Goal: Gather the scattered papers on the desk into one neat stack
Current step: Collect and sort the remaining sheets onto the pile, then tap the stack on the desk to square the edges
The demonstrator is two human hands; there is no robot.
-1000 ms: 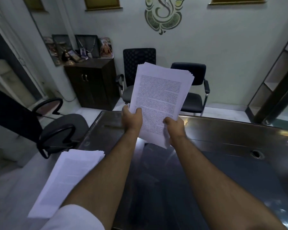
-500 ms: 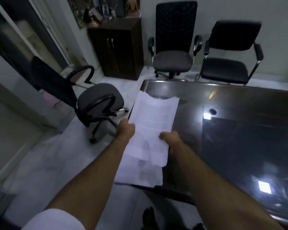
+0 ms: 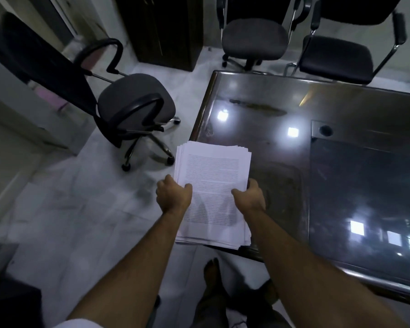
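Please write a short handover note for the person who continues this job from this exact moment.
Left hand: grips the left edge of the paper stack.
Right hand: grips its right edge.
Stack: at the near left corner of the desk, its left side past the desk edge; whether it rests on the desk cannot be told.
Done: no loose sheets visible on the desk.
Left: sheet edges are fanned; square them and set the stack fully on the desk.

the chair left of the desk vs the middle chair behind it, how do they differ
The left chair has looped black armrests and its chrome star base shows; the middle chair has straight padded arms on chrome uprights, its base mostly hidden. The left chair stands beside the desk with its dark backrest on the far side from it; the middle one sits past the far edge. Both have grey seats.
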